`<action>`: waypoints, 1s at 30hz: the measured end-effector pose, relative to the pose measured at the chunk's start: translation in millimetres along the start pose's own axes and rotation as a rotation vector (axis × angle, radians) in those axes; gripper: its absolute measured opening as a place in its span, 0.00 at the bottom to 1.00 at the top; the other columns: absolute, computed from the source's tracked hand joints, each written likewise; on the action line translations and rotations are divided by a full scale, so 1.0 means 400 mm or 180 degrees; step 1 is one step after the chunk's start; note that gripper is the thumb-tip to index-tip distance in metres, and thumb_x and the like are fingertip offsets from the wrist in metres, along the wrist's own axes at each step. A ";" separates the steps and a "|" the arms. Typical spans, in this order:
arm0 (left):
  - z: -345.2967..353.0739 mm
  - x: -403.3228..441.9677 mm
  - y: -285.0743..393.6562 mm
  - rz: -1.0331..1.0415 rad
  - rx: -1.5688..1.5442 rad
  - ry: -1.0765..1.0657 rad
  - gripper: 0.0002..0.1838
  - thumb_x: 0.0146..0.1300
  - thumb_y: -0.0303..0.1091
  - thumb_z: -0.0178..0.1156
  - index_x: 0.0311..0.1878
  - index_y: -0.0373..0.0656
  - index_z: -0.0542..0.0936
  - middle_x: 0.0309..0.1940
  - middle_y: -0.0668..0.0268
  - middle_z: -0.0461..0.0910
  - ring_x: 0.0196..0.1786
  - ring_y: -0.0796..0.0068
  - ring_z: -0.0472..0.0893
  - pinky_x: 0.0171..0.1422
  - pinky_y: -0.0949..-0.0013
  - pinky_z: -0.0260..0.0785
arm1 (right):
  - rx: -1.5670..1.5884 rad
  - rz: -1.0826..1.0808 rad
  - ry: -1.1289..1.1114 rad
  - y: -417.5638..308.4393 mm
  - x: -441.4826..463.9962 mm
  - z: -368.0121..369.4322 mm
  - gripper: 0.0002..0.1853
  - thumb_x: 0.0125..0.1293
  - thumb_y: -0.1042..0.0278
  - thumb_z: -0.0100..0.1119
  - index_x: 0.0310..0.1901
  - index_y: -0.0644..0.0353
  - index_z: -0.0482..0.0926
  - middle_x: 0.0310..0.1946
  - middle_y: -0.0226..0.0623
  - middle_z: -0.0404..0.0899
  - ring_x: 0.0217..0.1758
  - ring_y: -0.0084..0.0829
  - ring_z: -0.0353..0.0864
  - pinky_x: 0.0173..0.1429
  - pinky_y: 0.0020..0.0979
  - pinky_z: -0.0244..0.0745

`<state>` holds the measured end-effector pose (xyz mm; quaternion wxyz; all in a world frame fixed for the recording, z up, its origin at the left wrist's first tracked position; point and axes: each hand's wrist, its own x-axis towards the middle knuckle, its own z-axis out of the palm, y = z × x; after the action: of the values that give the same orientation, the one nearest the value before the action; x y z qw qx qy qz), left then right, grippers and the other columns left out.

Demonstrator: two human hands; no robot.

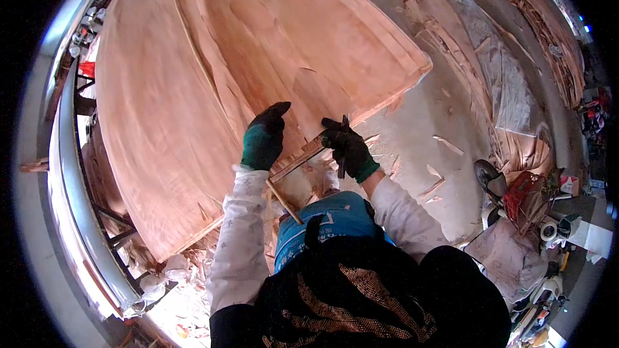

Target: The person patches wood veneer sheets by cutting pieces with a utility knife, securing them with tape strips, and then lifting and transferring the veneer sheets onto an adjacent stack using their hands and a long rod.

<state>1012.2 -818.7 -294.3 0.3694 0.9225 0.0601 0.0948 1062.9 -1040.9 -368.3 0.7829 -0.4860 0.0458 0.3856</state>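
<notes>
A broad stack of thin reddish wood sheets (155,90) fills the upper left and middle, its top sheets wavy and overlapping. My left hand (264,136), in a black and green glove, is over the stack's near edge with its fingers bent together; whether anything is in them is hidden. To the right, my right hand (348,148), gloved alike, is closed around a dark narrow tool (342,166) beside the same edge. A thin wooden stick (284,201) slants between my forearms, in front of a blue apron (329,219).
Wood scraps (448,145) lie on the grey floor (419,116) at right. Further right are more sheets and plastic (506,84), a red bag (523,196) and a parked scooter (548,231). A metal rail (80,219) runs along the left.
</notes>
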 end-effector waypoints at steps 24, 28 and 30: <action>0.157 0.131 0.001 0.0968 0.1811 0.0384 0.30 0.65 0.47 0.55 0.68 0.47 0.66 0.69 0.56 0.64 0.71 0.52 0.62 0.73 0.49 0.53 | -0.0777 0.0026 0.0138 0.044 0.021 0.023 0.20 0.67 0.57 0.51 0.57 0.52 0.76 0.31 0.27 0.81 0.28 0.20 0.78 0.23 0.22 0.64; 0.235 0.198 -0.035 0.0879 0.1603 0.0184 0.34 0.62 0.47 0.56 0.69 0.45 0.64 0.71 0.56 0.60 0.74 0.51 0.57 0.75 0.47 0.47 | -0.0411 0.0295 0.0255 0.053 0.027 0.020 0.20 0.67 0.60 0.50 0.59 0.54 0.74 0.31 0.26 0.80 0.27 0.18 0.76 0.22 0.21 0.62; 0.277 0.217 -0.066 0.0829 0.1712 0.0048 0.35 0.62 0.48 0.56 0.70 0.45 0.62 0.71 0.55 0.59 0.74 0.51 0.57 0.76 0.48 0.46 | -0.0626 0.0110 0.0106 0.036 0.013 0.025 0.20 0.68 0.60 0.50 0.59 0.53 0.74 0.33 0.27 0.81 0.28 0.19 0.77 0.23 0.21 0.63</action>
<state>1120.0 -858.1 -379.9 0.0960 0.9864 -0.0331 0.1290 1054.1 -1026.8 -375.9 0.7238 -0.5659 0.0291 0.3936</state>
